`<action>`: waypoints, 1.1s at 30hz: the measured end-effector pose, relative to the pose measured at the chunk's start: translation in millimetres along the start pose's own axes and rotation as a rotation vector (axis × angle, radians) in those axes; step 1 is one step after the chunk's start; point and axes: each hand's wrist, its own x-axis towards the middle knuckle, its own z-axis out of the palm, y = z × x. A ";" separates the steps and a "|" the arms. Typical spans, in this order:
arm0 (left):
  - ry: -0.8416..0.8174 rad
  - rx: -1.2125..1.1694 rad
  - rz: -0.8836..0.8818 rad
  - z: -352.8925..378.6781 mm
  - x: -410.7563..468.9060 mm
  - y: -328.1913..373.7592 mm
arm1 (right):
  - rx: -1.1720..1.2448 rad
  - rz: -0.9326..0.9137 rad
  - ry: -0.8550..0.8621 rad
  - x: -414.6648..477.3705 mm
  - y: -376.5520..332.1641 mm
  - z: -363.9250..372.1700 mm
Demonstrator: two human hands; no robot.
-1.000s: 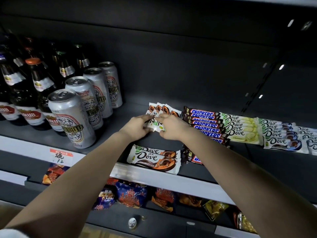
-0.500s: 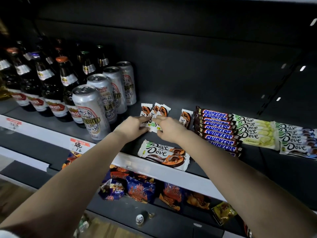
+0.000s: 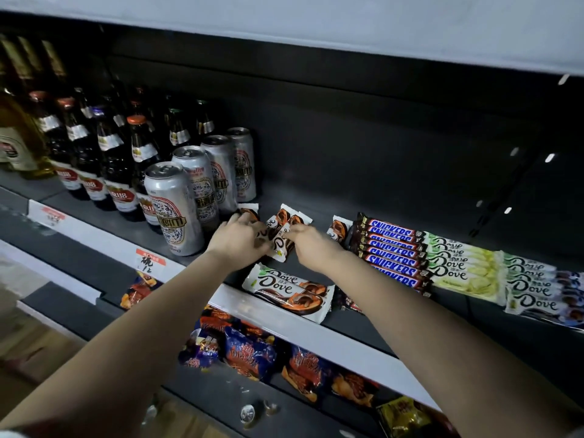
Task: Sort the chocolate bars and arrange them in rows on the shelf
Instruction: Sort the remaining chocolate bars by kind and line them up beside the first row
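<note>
Both hands work a small bunch of white-and-brown Dove bars [image 3: 281,230] on the dark shelf [image 3: 395,320]. My left hand [image 3: 240,240] holds the bunch's left side and my right hand [image 3: 308,243] pinches its right side. Another such bar [image 3: 248,211] lies behind my left hand, and one more [image 3: 338,229] lies beside the Snickers row [image 3: 393,252]. Two Dove bars [image 3: 289,292] lie at the shelf's front edge. To the right run a green-and-white Dove row [image 3: 464,265] and a blue-and-white Dove row [image 3: 537,289].
Silver beer cans [image 3: 175,207] stand close to my left hand, with dark bottles [image 3: 110,159] behind and left of them. A white price rail [image 3: 303,330] edges the shelf. Snack bags [image 3: 249,352] fill the shelf below. The upper shelf's white edge [image 3: 316,23] overhangs.
The camera has swung left and down, so the shelf's goods sit further right. Both hands stay on the bunch of Dove bars, which now looks more gathered and tilted.
</note>
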 end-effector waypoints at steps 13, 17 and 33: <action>-0.148 -0.177 -0.167 11.1 19.4 47.5 | -0.016 0.000 0.089 -0.1 24.7 2.0; -0.183 -0.259 -0.129 7.5 20.0 37.5 | -0.045 -0.029 0.015 7.4 29.3 4.6; 0.041 -0.195 0.035 0.7 10.7 -4.5 | -0.137 -0.033 0.124 8.6 14.0 0.7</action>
